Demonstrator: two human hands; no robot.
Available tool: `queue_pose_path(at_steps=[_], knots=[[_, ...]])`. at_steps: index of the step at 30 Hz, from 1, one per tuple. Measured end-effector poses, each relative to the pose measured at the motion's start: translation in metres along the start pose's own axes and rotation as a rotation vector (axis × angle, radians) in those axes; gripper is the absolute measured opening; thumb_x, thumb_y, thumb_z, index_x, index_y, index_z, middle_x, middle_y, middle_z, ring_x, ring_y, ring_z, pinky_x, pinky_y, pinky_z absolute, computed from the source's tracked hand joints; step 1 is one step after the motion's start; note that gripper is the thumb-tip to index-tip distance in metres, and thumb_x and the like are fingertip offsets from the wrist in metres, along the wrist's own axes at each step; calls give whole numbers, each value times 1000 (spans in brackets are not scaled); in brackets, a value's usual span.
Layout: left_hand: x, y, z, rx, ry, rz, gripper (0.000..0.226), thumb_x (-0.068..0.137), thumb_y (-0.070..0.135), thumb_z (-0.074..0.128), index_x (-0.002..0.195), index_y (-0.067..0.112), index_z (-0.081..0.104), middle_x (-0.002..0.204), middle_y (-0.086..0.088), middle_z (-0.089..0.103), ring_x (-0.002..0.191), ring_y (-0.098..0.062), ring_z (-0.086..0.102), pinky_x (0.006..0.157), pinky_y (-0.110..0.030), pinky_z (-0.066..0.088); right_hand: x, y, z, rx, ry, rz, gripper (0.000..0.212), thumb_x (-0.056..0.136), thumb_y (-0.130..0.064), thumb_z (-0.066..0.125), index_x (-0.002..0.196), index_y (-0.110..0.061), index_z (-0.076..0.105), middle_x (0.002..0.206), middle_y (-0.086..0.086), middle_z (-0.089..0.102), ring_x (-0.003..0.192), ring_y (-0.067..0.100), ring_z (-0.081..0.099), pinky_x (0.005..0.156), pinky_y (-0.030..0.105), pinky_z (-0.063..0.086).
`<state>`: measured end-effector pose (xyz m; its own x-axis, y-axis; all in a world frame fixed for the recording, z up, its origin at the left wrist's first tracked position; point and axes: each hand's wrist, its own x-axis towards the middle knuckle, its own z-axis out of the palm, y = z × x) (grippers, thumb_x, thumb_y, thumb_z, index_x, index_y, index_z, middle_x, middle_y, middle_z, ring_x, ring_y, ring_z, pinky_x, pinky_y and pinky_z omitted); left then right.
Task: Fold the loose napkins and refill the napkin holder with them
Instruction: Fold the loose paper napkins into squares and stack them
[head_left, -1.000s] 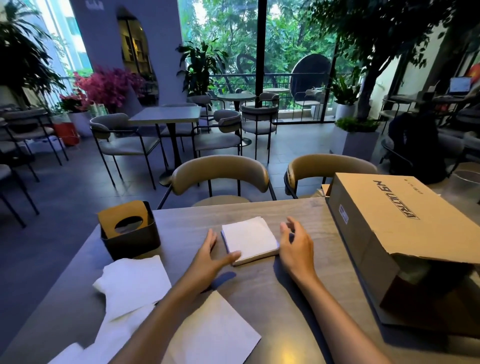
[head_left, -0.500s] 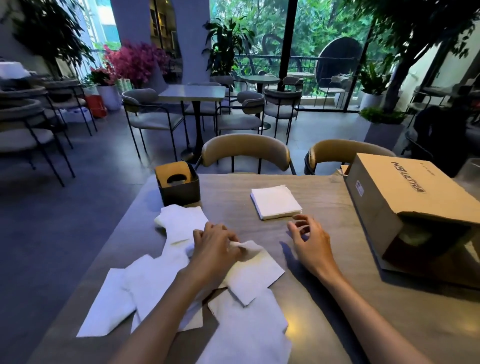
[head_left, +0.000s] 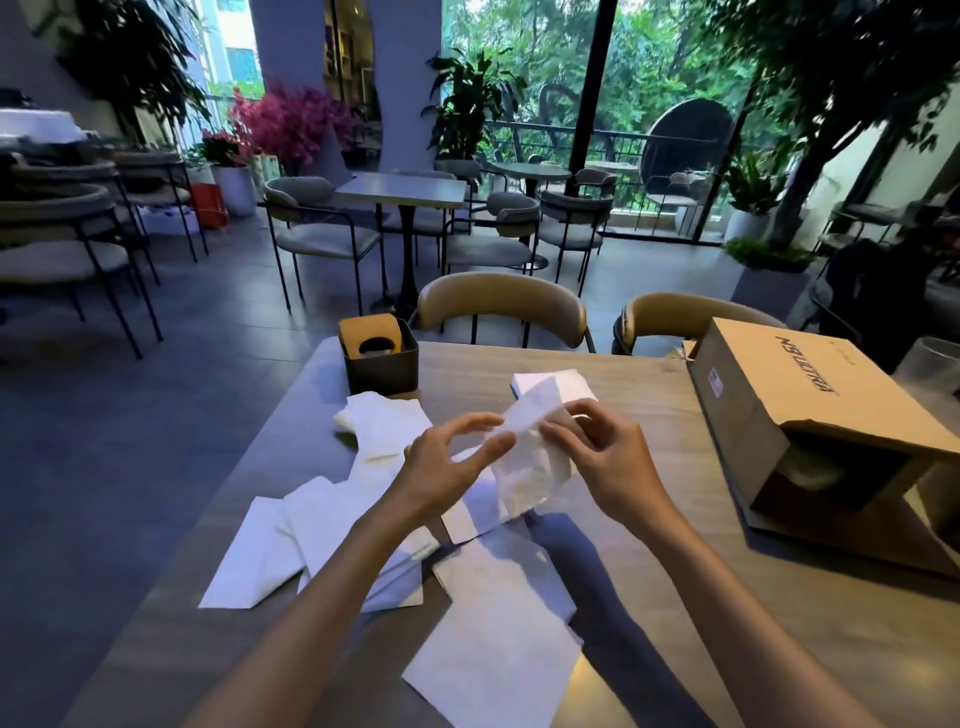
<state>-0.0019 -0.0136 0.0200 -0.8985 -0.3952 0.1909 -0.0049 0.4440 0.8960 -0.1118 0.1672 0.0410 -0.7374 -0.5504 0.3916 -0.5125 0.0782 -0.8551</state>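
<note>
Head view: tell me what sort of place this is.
Probably a café: a napkin holder on the table, more small tables with chairs around them, and potted plants by big windows.

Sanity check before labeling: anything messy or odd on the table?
Loose napkins lie scattered and overlapping at the table's near-left, some crumpled. The cardboard box lies on its side, its end open. Both hands hold one napkin in mid-air.

- We find the holder (head_left: 382, 358) at the table's (head_left: 727, 613) far left.
- Loose napkins (head_left: 363, 525) lie before it.
- A folded stack (head_left: 574, 384) sits to its right.
- The box (head_left: 810, 415) lies at the right edge.
</note>
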Motion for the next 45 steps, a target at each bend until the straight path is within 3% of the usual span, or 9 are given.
queue_pose_path(at_steps=[5,9,14,17,24,33,37,40,45], knots=[[1,13,3,-261,0,-83,41,87,37,70,124,20,65,114,3,70,108,-11,65,84,-20,55,-3,-12,5,179,-39,54,18,91,-15,70,105,-4,66,95,1,74,90,9,72,71,22,57],[4,14,7,-422,-152,-340,46,79,54,63,110,21,70,99,2,75,93,-16,70,77,-29,58,-4,-12,1,251,-82,111,20,93,-16,68,109,-5,65,95,-2,76,91,9,72,74,22,57],[10,11,15,-511,-117,-336,21,92,30,66,102,13,73,87,3,77,78,-10,72,66,-22,57,2,3,-11,184,-142,136,20,93,-24,68,108,-11,67,100,1,75,96,14,70,82,32,58],[26,6,18,-395,-34,-258,20,89,29,71,106,18,71,100,0,75,96,-19,71,80,-30,60,14,22,-15,117,-5,161,16,92,-28,70,97,-13,72,91,1,74,91,20,69,75,32,57],[89,-8,27,-586,-16,-303,41,85,11,73,124,16,60,120,-7,69,109,-25,67,89,-40,59,67,67,-24,1,192,202,9,92,-28,71,90,-19,72,84,-4,72,83,12,68,71,28,57],[180,-21,55,-402,65,-195,43,86,11,75,125,15,58,118,-7,70,106,-23,67,65,-27,55,146,122,-35,-234,246,235,17,93,-36,69,83,-22,70,74,-6,68,72,11,64,66,29,54],[193,-33,68,-234,68,-163,59,82,12,79,135,18,53,129,-4,61,119,-22,58,88,-37,56,157,143,-34,-325,189,276,19,93,-42,67,84,-26,67,77,-8,67,77,10,63,71,31,57],[197,-43,74,-106,89,-156,73,83,17,78,146,23,42,135,-4,54,118,-20,54,81,-28,54,157,156,-30,-385,154,290,19,93,-45,66,84,-28,66,80,-10,66,80,9,62,72,31,57],[201,-54,82,100,96,-103,82,81,24,80,150,29,35,140,-9,53,112,-26,62,89,-41,57,152,167,-24,-433,157,269,19,91,-43,68,86,-25,68,76,-9,67,74,10,62,69,34,56]])
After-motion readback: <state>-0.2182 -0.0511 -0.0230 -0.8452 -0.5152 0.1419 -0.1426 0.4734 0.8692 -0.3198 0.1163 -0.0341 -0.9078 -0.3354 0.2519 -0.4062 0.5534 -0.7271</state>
